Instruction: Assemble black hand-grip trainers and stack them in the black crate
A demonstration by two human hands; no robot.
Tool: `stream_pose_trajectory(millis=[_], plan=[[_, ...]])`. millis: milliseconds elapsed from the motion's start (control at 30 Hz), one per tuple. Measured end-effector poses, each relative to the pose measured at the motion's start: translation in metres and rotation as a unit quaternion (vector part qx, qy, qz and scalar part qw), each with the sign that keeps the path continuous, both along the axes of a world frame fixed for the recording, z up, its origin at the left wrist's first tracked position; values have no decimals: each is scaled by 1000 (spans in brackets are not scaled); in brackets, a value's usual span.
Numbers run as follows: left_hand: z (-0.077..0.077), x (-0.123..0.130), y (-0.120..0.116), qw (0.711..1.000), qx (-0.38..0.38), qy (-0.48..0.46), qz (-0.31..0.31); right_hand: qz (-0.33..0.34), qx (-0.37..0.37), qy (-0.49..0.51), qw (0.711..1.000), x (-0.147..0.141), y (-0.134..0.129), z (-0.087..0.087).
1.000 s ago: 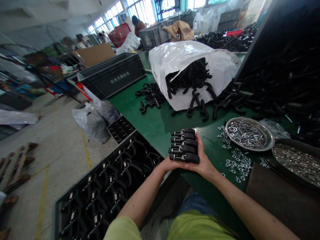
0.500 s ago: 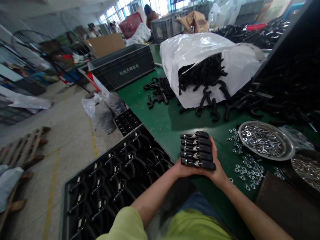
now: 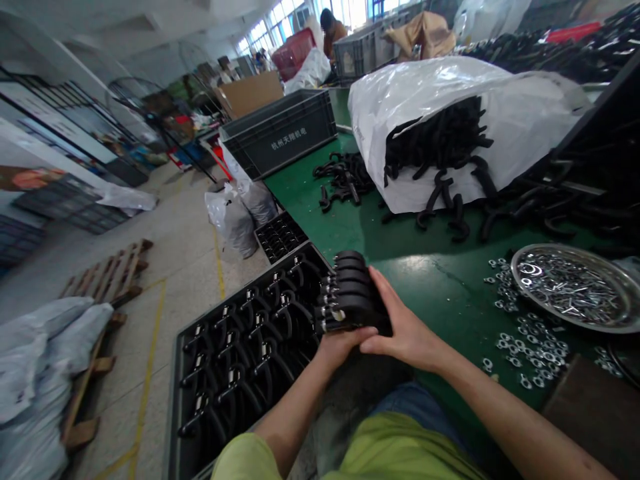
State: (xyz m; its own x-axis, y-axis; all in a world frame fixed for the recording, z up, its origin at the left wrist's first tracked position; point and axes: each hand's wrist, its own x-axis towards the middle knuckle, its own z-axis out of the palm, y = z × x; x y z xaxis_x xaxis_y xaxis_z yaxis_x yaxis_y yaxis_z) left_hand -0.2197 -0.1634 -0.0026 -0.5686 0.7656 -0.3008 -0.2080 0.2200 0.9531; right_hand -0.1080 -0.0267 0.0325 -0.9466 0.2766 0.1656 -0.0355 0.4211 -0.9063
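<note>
Both hands hold a stack of several black curved clamp-like parts [image 3: 351, 290] with shiny metal fittings at their left ends. My left hand [image 3: 343, 343] is under the stack's near side, its fingers mostly hidden by the parts. From the right, my right hand [image 3: 405, 330] grips the stack, fingers along its side and thumb near the left thumb. The stack is tilted, above the right edge of a grey crate [image 3: 180, 373] in which similar black parts [image 3: 260, 320] stand in rows.
A white sack [image 3: 395, 100] spills black curved pieces onto the green table [image 3: 320, 220]. A steel dish [image 3: 625, 320] of small metal pins stands at right, with loose nuts [image 3: 535, 347] beside it. Farther back are an empty-looking grey crate [image 3: 285, 143] and filled bags [image 3: 230, 223].
The stack has moved left toward the crate and turned, so its curved backs now face up. My right hand has shifted to its right side. The view has swung left.
</note>
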Motion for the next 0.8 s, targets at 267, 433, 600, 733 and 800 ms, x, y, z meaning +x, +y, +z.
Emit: stream_pose_trajectory(millis=[267, 433, 600, 733, 800], plan=[[10, -72, -19, 914, 58, -275, 294, -70, 3, -75, 995, 23, 10, -35], [2, -99, -29, 906, 36, -340, 249, -100, 8, -73, 992, 30, 14, -60], [0, -111, -32, 918, -5, -315, 240, -101, 20, -57, 993, 30, 14, -66], [-15, -111, -17, 912, -53, -339, 226, -102, 19, -45, 994, 31, 15, -67], [-28, -110, -6, 907, -70, -355, 216, -105, 20, -45, 993, 32, 15, -68]])
